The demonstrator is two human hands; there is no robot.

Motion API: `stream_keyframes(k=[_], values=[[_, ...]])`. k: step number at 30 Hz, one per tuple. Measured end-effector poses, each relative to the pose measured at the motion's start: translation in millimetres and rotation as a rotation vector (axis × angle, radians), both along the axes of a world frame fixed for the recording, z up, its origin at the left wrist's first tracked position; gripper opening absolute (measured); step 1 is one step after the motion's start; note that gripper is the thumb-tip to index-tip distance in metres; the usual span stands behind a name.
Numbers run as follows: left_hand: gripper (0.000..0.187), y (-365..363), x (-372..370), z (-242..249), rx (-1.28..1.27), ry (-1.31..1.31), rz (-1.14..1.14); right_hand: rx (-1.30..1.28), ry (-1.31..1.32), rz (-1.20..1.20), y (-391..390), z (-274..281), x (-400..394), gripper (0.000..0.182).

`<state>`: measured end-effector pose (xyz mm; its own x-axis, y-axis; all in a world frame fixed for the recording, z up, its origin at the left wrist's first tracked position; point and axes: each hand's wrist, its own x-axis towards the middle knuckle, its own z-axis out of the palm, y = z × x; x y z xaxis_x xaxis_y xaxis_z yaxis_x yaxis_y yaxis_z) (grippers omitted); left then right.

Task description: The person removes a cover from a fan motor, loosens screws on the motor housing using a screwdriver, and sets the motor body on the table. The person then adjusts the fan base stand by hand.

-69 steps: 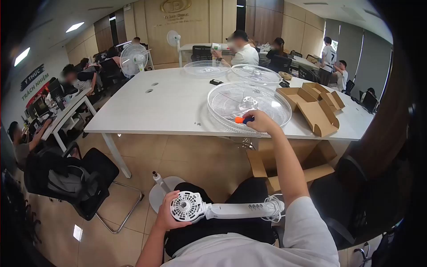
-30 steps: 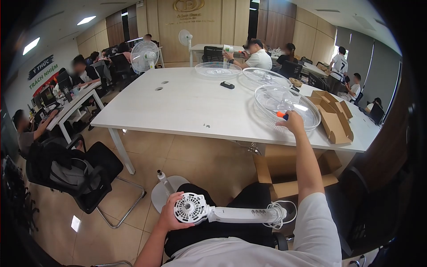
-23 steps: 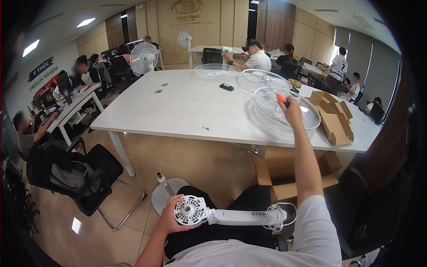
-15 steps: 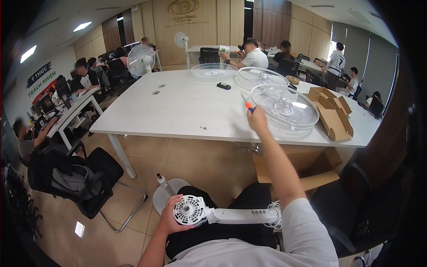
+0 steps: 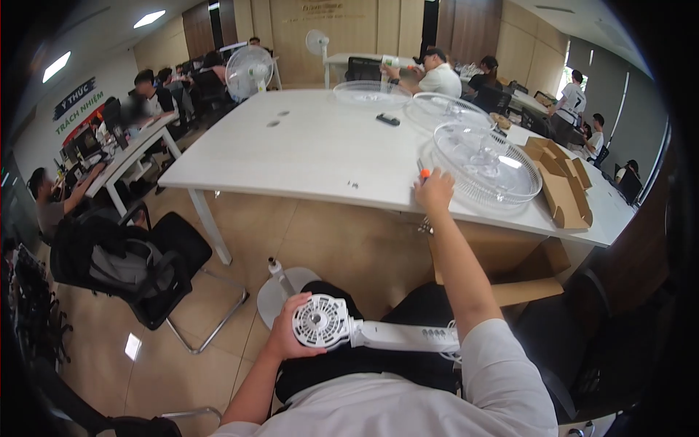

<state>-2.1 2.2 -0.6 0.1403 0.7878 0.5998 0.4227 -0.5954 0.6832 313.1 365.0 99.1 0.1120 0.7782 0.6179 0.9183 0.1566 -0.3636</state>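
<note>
My left hand (image 5: 288,331) is wrapped round the white fan motor housing (image 5: 320,321), which lies over my lap. From the housing a white neck with a row of buttons (image 5: 408,337) runs to the right, and a white cable is bunched at its far end. At the table's front edge, my right hand (image 5: 435,191) holds an orange-and-blue screwdriver (image 5: 425,173), its shaft pointing away over the white table (image 5: 291,160). Just right of that hand lies a clear, round fan grille (image 5: 488,164).
Two more round fan parts (image 5: 450,113) (image 5: 373,92), a dark remote (image 5: 387,119) and opened cardboard (image 5: 561,186) are on the table. A white stand base (image 5: 287,295) is on the floor. At left stands a chair with a backpack (image 5: 124,266). Several people sit or stand beyond.
My right hand has moved down and nearer to the table's front edge with the screwdriver. The view has shifted slightly. My left hand keeps its hold on the housing.
</note>
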Motion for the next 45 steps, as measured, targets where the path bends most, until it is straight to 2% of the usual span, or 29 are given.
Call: stream_keyframes(k=[1, 3, 4, 5, 6, 7, 8, 9, 10, 12, 14, 15, 16, 18, 21, 25, 27, 28, 30, 31, 32, 34, 36, 37, 39, 40, 42, 45], values=[[0.110, -1, 1, -2, -0.013, -0.026, -0.010, 0.109, -0.054, 0.052, -22, 11, -7, 0.055], [0.111, -1, 2, 1, -0.010, -0.035, -0.010, 0.263, -0.038, 0.465, -69, 11, -33, 0.063], [0.111, -1, 2, 2, -0.019, -0.039, 0.003, -0.027, 0.052, 0.739, -109, 14, -46, 0.067], [0.112, -2, 2, 2, -0.032, -0.053, -0.008, -0.274, 0.029, 0.969, -144, 10, -53, 0.078], [0.112, -2, 2, 3, -0.043, -0.067, -0.020, -0.674, 0.140, 1.150, -186, 11, -60, 0.086], [0.114, -1, 2, 3, -0.036, -0.058, -0.022, -0.679, -0.036, 1.362, -212, 1, -66, 0.100], [0.114, -1, 2, 3, -0.041, -0.060, -0.018, -0.763, -0.033, 1.457, -239, -7, -70, 0.110], [0.114, -1, 2, 3, -0.045, -0.078, -0.038, -0.501, -0.039, 1.568, -257, -27, -74, 0.117], [0.115, 0, 4, 3, -0.049, -0.099, -0.057, -0.509, -0.041, 1.570, -267, -32, -79, 0.117], [0.117, -2, 5, 3, -0.050, -0.108, -0.072, -0.514, -0.081, 1.376, -281, -35, -87, 0.118], [0.120, -2, 3, -2, -0.086, -0.152, -0.074, -0.527, -0.054, 1.383, -280, -29, -89, 0.116], [0.133, -1, 1, -5, -0.118, -0.152, -0.100, -0.509, -0.057, 1.397, -278, -28, -87, 0.114], [0.133, -2, 0, -8, -0.118, -0.151, -0.099, -0.491, -0.057, 1.411, -278, -28, -87, 0.111], [0.147, -2, 0, -14, -0.069, -0.215, -0.076, -0.475, -0.063, 1.405, -279, -28, -89, 0.111], [0.156, -5, -2, -20, -0.129, -0.179, -0.067, -0.471, -0.071, 1.395, -284, -24, -90, 0.110], [0.153, -12, 2, -17, -0.313, -0.250, -0.050, -0.478, -0.033, 1.384, -287, -15, -92, 0.110], [0.147, -13, 7, -14, -0.403, -0.440, -0.126, -0.505, -0.004, 1.399, -288, -3, -94, 0.111], [0.147, -12, 3, -20, -0.399, -0.438, -0.128, -0.533, 0.028, 1.411, -288, 5, -96, 0.112], [0.142, -5, -9, -39, -0.343, -0.085, -0.133, -0.481, 0.061, 1.418, -281, 28, -100, 0.113], [0.143, -6, -10, -32, -0.291, 0.132, -0.073, -0.436, 0.103, 1.429, -275, 39, -103, 0.114], [0.143, -5, -7, -31, -0.289, 0.134, -0.074, -0.371, 0.112, 1.398, -262, 52, -105, 0.116], [0.147, -4, 1, -30, -0.297, -0.166, -0.124, -0.176, 0.173, 1.253, -221, 77, -109, 0.113], [0.150, -2, -1, -33, -0.250, -0.084, -0.114, -0.079, 0.234, 0.988, -166, 95, -113, 0.105], [0.150, -2, -1, -33, -0.262, -0.100, -0.126, 0.002, 0.162, 0.852, -129, 95, -112, 0.102], [0.150, -3, -1, -35, -0.263, -0.110, -0.141, -0.103, 0.135, 0.569, -73, 85, -106, 0.099], [0.147, -4, 0, -38, -0.270, -0.144, -0.155, -0.090, 0.137, 0.566, -58, 73, -102, 0.099], [0.144, -3, 1, -46, -0.258, -0.170, -0.175, -0.304, 0.054, 0.305, -32, 57, -97, 0.095], [0.123, -3, 3, -51, -0.259, -0.246, -0.192, -0.277, -0.034, 0.210, -24, 34, -99, 0.092]])
